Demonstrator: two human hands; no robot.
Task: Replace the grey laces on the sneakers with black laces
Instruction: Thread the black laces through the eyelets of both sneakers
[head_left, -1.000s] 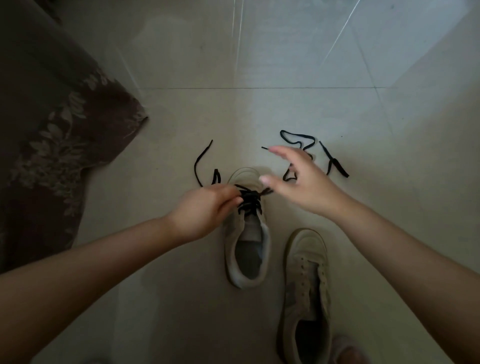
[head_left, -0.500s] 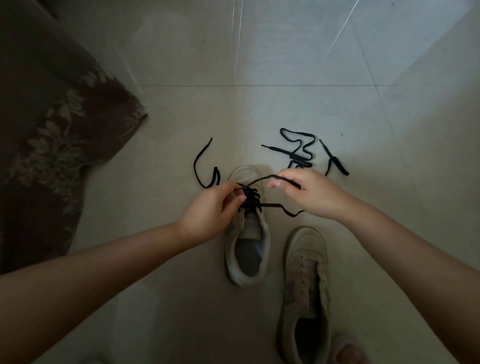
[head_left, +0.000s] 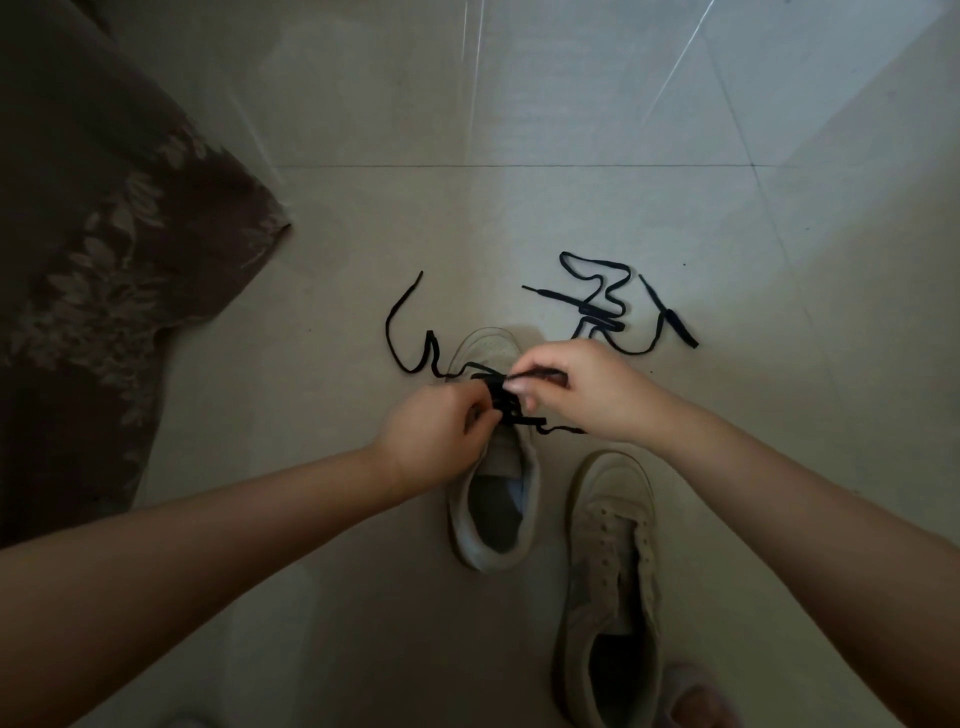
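Dim, murky light with faint glare streaks on the floor tiles (head_left: 571, 104), wide-angle bending at the edges.

Both hands over the left sneaker (head_left: 493, 519), second sneaker (head_left: 613, 571) right of it, spare lace (head_left: 602, 306) beyond, cloth (head_left: 104, 260) far left

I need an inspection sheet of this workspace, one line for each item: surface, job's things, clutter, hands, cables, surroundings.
Surface: pale tiled floor, dimly lit.
Job's things: left sneaker partly laced with a black lace, one end trailing on the floor; right sneaker unlaced; spare black lace loose beyond it.
Clutter: nothing seen.
Hands: left hand at the eyelets, grip unclear; right hand pinches the lace.
Cables: nothing seen.
Surroundings: dark floral fabric at left; pinkish object at the bottom edge, unclear.
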